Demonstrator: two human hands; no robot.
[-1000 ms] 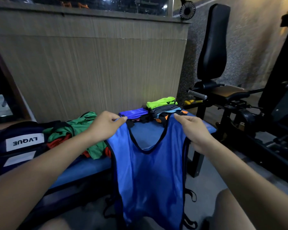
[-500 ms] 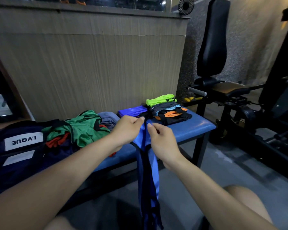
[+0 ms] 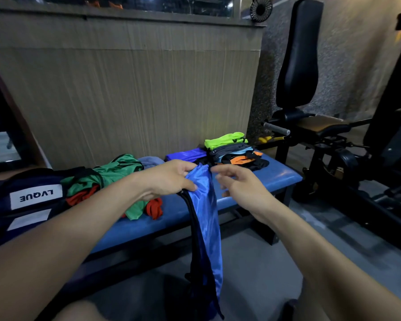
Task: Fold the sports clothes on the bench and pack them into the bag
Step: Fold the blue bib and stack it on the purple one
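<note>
Nearest, the blue vest point(image 3: 206, 228) hangs doubled lengthwise, its long axis dropping straight down off the bench point(image 3: 276, 179) edge; the left hand point(image 3: 169, 179) pinches its top end; the right hand point(image 3: 239, 188) sits just beside, fingers loose, holding nothing, nearer the free hem below; farther along wait the green heap point(image 3: 116, 174), the folded stack point(image 3: 232, 149), and the bag point(image 3: 21, 205) at far left.

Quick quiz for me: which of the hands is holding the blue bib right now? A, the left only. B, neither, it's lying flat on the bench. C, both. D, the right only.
A: the left hand grips the top of the blue bib, which hangs down off the bench, while the right hand is beside it with its fingers spread, holding nothing.
</note>
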